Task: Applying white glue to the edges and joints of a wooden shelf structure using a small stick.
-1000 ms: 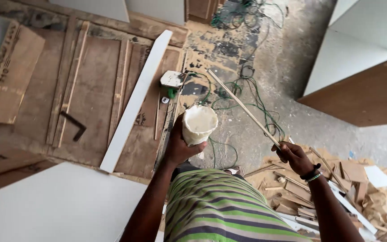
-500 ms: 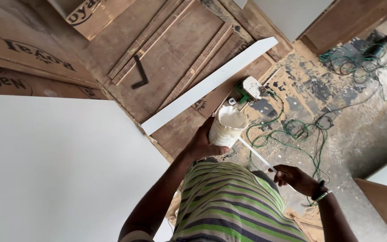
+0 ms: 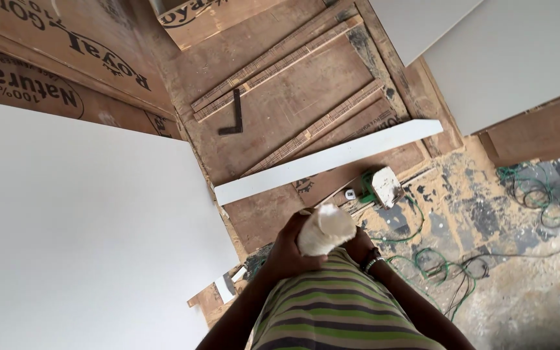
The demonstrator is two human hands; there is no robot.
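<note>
My left hand (image 3: 285,251) is wrapped around a white, glue-smeared pot (image 3: 325,234), held in front of my striped shirt. My right hand (image 3: 360,245), with a bracelet at the wrist, rests against the pot's right side; the pot hides its fingers, so its grip is unclear. No stick shows in it now. Just beyond the pot, a long white strip of board (image 3: 328,162) lies slantwise across brown plywood (image 3: 293,97).
A large white panel (image 3: 85,227) fills the left. A black metal square (image 3: 233,118) lies on the plywood. A green power tool (image 3: 380,188) and loops of green cable (image 3: 435,266) sit on the dusty floor at right. More white panels (image 3: 507,58) are top right.
My view has swung left and down over the white panel. My right hand has come in from the right to the pot, and the thin stick it held is out of sight.
</note>
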